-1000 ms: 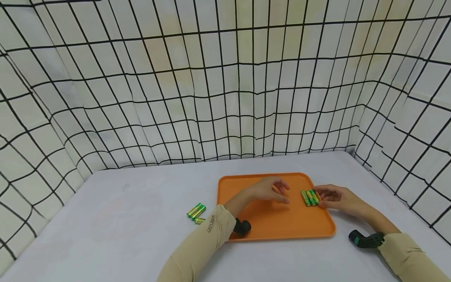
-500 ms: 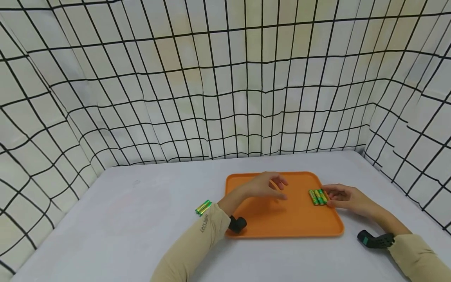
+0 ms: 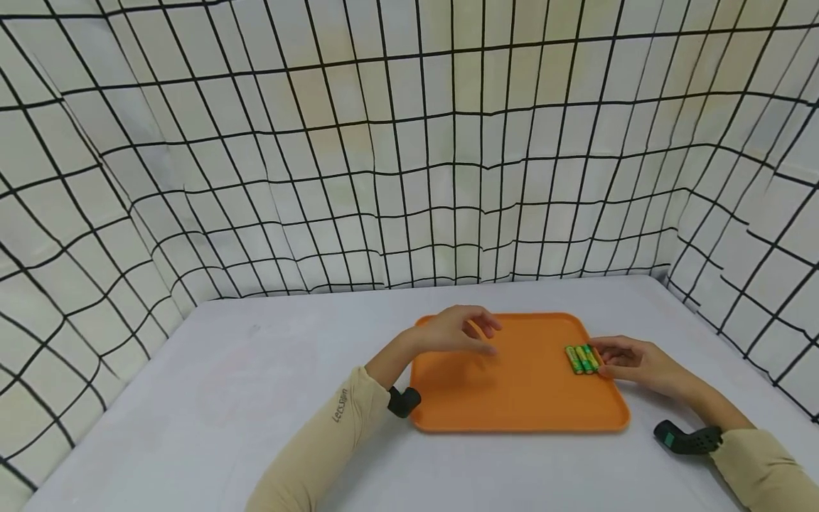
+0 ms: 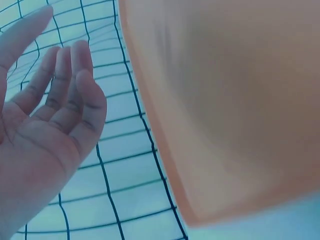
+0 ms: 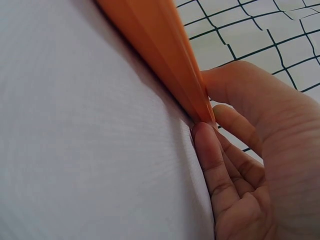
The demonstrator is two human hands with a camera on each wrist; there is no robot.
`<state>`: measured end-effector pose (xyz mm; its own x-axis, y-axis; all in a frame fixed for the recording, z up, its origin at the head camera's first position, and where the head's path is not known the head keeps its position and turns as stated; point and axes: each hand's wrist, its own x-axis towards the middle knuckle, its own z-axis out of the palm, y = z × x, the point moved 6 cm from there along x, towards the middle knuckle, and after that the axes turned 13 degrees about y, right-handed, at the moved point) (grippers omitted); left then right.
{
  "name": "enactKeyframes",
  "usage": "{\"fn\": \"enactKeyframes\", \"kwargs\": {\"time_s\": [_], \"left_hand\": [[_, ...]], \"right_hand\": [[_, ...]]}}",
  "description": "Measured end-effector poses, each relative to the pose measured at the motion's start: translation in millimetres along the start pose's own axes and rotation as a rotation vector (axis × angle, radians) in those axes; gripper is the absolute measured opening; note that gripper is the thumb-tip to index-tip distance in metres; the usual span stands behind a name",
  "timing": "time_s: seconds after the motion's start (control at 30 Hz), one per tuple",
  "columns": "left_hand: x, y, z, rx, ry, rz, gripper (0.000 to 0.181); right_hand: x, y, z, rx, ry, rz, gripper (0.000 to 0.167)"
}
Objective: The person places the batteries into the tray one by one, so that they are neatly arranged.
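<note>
An orange tray lies on the white-covered table. Three green and yellow batteries rest side by side near its right end. My right hand is at that end; in the right wrist view its thumb and fingers pinch the rim of the tray. Over the tray's left part hovers my left hand, fingers loosely bent and apart, touching nothing. The left wrist view shows the same hand with an empty palm, beside the tray's edge.
A white tablecloth covers the table. White walls with a black grid enclose the back and sides. Dark wrist cameras sit on both forearms. My left sleeve crosses the table left of the tray.
My left hand has moved left across the tray. Its forearm now covers the spot where several batteries showed on the table. The right hand stays at the rim; the view has turned slightly left.
</note>
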<state>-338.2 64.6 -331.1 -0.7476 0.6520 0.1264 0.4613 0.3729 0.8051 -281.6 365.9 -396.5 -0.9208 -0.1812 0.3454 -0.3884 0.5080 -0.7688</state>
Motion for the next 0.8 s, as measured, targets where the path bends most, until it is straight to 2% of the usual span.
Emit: {"fn": "enactKeyframes", "kwargs": {"time_s": [0.23, 0.53, 0.8], "left_hand": [[-12.9, 0.5, -19.6, 0.038, -0.032, 0.044, 0.047], [-29.7, -4.5, -42.0, 0.072, -0.039, 0.032, 0.044], [-44.3, -12.6, -54.4, 0.081, -0.032, 0.009, 0.044]], "right_hand": [[0.9, 0, 0, -0.020, 0.006, -0.003, 0.046], [1.5, -2, -2, -0.025, 0.009, -0.027, 0.045], [-0.2, 1, -1, -0.034, 0.003, -0.017, 0.046]]}}
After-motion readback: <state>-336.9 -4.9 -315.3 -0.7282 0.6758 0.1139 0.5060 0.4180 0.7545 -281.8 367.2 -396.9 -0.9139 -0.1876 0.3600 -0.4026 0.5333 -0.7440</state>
